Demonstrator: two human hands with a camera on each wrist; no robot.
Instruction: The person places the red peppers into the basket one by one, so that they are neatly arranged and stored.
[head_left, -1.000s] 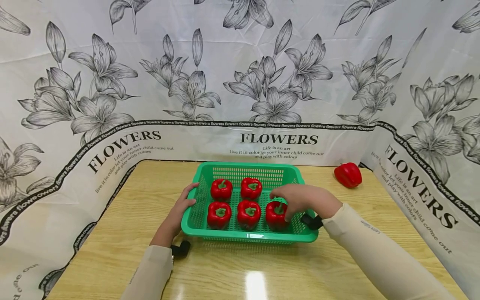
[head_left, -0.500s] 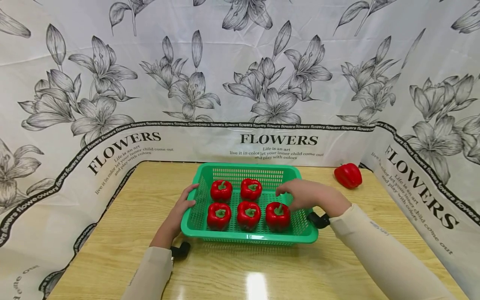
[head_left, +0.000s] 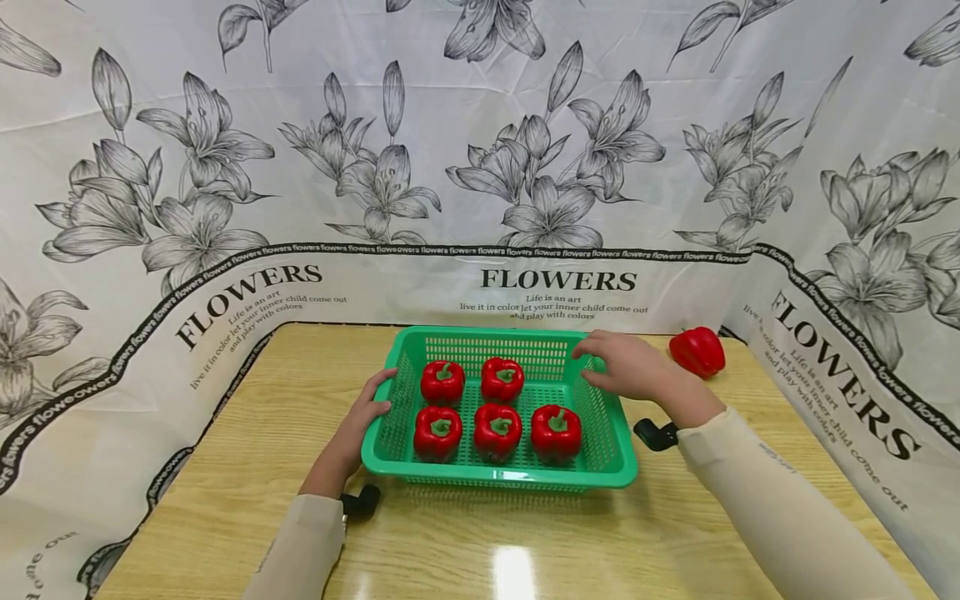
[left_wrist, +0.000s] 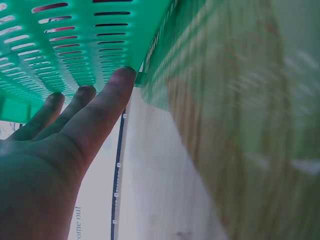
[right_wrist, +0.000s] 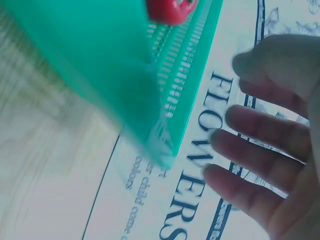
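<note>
A green plastic basket (head_left: 480, 475) with slotted walls holds several red bell peppers, among them a front-right pepper (head_left: 556, 433), a front-middle pepper (head_left: 497, 433) and a back-left pepper (head_left: 442, 385). At the basket's left end is my left hand (head_left: 352, 432); the left wrist view shows its straight fingers (left_wrist: 102, 112) against the outside of the slotted wall. My right hand (head_left: 628, 367) hovers over the basket's back-right corner, holding nothing. Its fingers are spread and relaxed in the right wrist view. One more red bell pepper (head_left: 697, 351) lies on its side on the table, beyond the right hand.
The basket stands on a light wood-grain table (head_left: 420, 542). White cloth (head_left: 420, 292) printed with flowers and lettering hangs behind the table and along both sides. Black wrist-camera mounts (head_left: 656, 434) stick out under the wrists.
My right hand has let go of the front-right pepper, leaving it in the basket, and has risen back and to the right. My left hand and the basket stay put.
</note>
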